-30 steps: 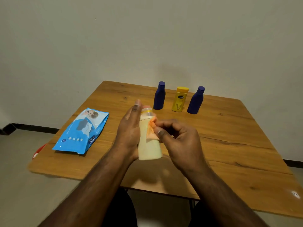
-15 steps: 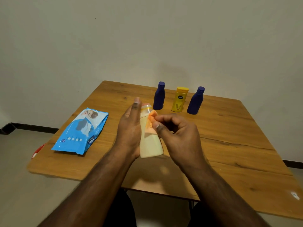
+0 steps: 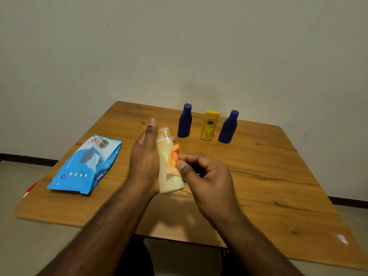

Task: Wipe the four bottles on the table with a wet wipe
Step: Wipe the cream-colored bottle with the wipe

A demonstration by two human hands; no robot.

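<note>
A pale cream bottle (image 3: pixel 169 166) with a yellow ring under its cap is held tilted above the wooden counter (image 3: pixel 268 176). The left hand (image 3: pixel 144 158) cradles it, fingers wrapped round the far side. The right hand (image 3: pixel 205 174) pinches an orange wet wipe (image 3: pixel 174 159) against the bottle's side, fingers curled. Two dark blue bottles (image 3: pixel 184 124) (image 3: pixel 228 128) flank a yellow bottle (image 3: pixel 209 126) upright at the far edge. A blue wipes pack (image 3: pixel 85 166) lies on the left.
</note>
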